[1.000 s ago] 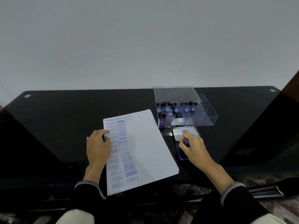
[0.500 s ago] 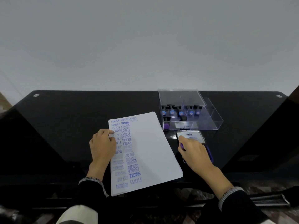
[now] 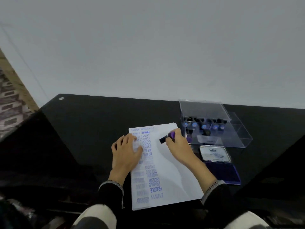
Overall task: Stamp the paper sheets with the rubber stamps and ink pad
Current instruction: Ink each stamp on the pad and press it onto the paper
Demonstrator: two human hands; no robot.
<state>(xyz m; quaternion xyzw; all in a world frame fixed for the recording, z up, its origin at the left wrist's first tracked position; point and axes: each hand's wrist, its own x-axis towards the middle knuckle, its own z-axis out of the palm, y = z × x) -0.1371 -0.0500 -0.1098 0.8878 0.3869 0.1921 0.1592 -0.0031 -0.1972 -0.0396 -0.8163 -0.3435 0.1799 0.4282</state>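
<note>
Stamp [image 3: 166, 138] has left the ink pad [image 3: 221, 171]; your right hand [image 3: 178, 144] grips it over the paper [image 3: 173, 171]. Left hand [image 3: 126, 152] lies flat, pinning the sheets. Press next.

The top white paper sheet of the stack [image 3: 166, 166] carries blue stamped words in columns along its left part. Readable there are "SAMPLE" several times near the far edge and once at the near edge, "FRAGILE" at the far edge and lower down, "AIR MAIL" twice in the middle, and "AMENDED" lower down. Other imprints are too faint to read. The opened lid of the metal ink pad [image 3: 215, 154] shows the brand "Artline"; the smaller print under it is unreadable.
</note>
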